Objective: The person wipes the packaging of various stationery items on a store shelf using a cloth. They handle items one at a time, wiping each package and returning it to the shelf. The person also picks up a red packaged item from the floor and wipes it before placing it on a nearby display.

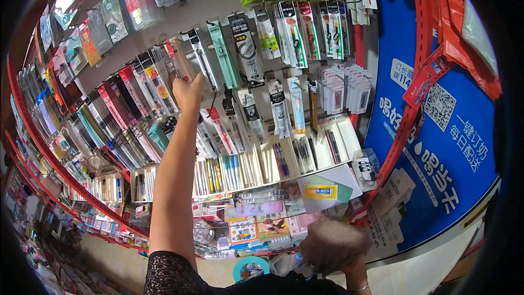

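My left hand (187,90) reaches up to the hanging display, with its thumb and fingers around a hanging pack of stationery (180,59) that has a red top. White and black pen packs (203,59) and a mint green pack (223,55) hang just right of it. My right hand (348,254) is low at the right, in front of my body; a brown, speckled blur covers most of it, so its fingers and anything in them are hidden. A yellow pack (320,192) lies on papers above it.
A white divided tray (266,178) of loose pens runs below the hooks. Children's books (272,225) lie on the shelf beneath. Red perforated shelf posts (403,131) stand at the right, before a blue poster (462,102). A turquoise-rimmed tub (235,270) is near the floor.
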### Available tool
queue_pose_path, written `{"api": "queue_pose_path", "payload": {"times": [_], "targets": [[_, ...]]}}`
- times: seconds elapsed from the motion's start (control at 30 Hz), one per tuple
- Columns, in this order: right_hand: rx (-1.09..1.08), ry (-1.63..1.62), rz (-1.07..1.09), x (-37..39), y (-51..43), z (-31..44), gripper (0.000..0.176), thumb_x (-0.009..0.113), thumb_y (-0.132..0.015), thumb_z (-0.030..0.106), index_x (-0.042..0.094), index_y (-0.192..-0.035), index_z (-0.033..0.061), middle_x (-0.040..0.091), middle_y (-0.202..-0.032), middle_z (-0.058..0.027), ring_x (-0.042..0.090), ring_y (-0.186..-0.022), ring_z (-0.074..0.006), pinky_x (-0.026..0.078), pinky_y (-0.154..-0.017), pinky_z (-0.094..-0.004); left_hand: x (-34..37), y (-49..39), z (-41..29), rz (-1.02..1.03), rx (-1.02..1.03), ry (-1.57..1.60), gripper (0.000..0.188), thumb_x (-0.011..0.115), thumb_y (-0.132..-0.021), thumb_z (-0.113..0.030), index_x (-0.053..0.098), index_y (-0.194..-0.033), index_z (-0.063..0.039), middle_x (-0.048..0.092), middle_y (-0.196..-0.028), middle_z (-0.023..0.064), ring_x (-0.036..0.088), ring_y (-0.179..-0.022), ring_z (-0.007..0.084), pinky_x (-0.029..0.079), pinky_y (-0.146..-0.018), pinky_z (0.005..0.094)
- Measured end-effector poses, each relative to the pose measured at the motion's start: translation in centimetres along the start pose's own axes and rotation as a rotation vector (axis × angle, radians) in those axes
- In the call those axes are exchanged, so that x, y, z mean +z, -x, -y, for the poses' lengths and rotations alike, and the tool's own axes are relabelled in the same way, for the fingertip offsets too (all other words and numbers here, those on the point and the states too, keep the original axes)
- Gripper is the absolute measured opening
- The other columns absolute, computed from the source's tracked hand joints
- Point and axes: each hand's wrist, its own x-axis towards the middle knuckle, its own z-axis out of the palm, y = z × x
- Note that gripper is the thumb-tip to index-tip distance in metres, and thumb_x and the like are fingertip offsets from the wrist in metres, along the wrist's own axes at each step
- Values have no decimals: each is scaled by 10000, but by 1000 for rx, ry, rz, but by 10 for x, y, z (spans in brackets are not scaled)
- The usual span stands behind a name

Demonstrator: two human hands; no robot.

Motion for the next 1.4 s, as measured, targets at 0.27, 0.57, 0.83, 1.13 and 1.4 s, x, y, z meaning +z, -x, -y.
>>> {"api": "queue_pose_path", "payload": {"times": [0.27, 0.57, 0.83, 1.13, 1.4], "targets": [[-3, -16, 0, 7, -11, 3, 414, 587, -889, 186, 487, -1267, 51, 546, -1244, -106, 547, -1120, -246, 444, -947, -382, -6, 1, 1, -23, 56, 123, 408, 749, -684, -217, 541, -920, 42, 634, -880, 231, 624, -850, 410, 480, -794, 429], [-17, -43, 11, 10, -9, 0, 437, 570, -914, 199, 453, -1305, 43, 521, -1292, -107, 526, -1158, -237, 429, -979, -383, -4, 14, 1, 18, 68, 42, 427, 735, -650, -175, 532, -941, 62, 628, -837, 222, 631, -810, 401, 492, -771, 420], [-10, -63, -8, 12, -6, -2, 457, 555, -937, 210, 424, -1339, 37, 499, -1334, -108, 508, -1192, -229, 415, -1007, -384, -1, 13, 8, 73, 4, 13, 404, 719, -696, -189, 533, -929, 84, 623, -901, 260, 632, -879, 396, 487, -820, 432], [-35, -108, -28, 14, 4, -7, 481, 538, -962, 222, 390, -1376, 29, 474, -1381, -110, 488, -1230, -220, 400, -1039, -385, -30, 49, -17, 201, 40, 187, 531, 700, -734, -162, 398, -1084, 101, 576, -1030, 296, 586, -977, 433, 456, -869, 434], [-31, -441, 5, 11, -5, -11, 491, 478, -995, 302, 386, -1391, 27, 454, -1406, -122, 488, -1235, -225, 390, -1048, -380, -19, 72, -46, 134, 416, 536, 751, 678, -824, -130, 274, -1394, 144, 392, -1386, 353, 441, -1281, 416, 359, -1059, 404]]}}
